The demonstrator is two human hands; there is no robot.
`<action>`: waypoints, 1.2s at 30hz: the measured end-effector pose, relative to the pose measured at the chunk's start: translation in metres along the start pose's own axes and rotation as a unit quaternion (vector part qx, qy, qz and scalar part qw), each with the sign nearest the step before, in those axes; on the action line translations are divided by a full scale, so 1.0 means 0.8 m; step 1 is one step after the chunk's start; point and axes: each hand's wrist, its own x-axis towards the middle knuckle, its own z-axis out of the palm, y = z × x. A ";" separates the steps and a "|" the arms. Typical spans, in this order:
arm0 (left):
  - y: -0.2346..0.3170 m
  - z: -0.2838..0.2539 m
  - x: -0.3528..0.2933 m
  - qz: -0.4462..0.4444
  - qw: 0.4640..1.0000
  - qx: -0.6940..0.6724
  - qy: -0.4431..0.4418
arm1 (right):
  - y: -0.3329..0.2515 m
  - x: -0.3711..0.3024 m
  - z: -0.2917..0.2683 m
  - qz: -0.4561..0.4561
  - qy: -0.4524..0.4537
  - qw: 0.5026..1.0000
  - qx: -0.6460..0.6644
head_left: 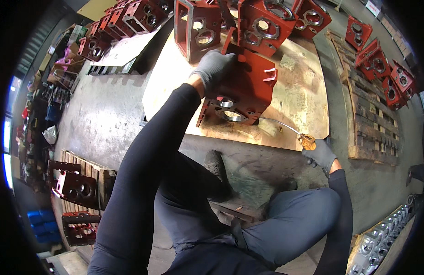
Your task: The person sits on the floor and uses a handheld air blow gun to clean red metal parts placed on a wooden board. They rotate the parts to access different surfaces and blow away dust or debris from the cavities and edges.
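A red-painted cast metal housing (pixel 248 85) with machined round bores lies on a plywood board (pixel 308 98) in front of me. My left hand (pixel 215 68), in a grey glove, is closed on its upper left edge; the fingertips are partly hidden. Lower right of the housing, my right hand (pixel 321 155), gloved too, grips a yellow air blow gun (pixel 307 141). From the gun a long, slightly bent metal tube (pixel 283 123) reaches left, its tip at the housing's lower right corner. Whether the tip touches the metal I cannot tell.
More red housings (pixel 198 30) stand along the board's far side. A wooden pallet (pixel 370 119) with several others is at the right, and a stack with red castings (pixel 76 188) at the left. Silver metal parts (pixel 377 243) fill the lower right corner. My shoe (pixel 215 167) is below the board.
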 end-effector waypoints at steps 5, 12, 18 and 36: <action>0.012 0.008 -0.005 -0.023 0.999 -0.023 0.013 | 0.013 -0.012 -0.010 -0.005 0.011 1.000 0.010; 0.022 0.009 -0.017 0.029 0.999 0.023 0.022 | 0.070 -0.080 -0.076 -0.057 0.125 0.985 0.104; 0.003 0.008 -0.007 0.140 0.985 0.099 0.005 | 0.031 -0.143 -0.069 -0.010 0.091 0.996 0.005; -0.042 0.032 0.028 0.085 0.979 -0.176 -0.058 | -0.028 -0.120 -0.007 -0.126 0.140 0.895 -0.404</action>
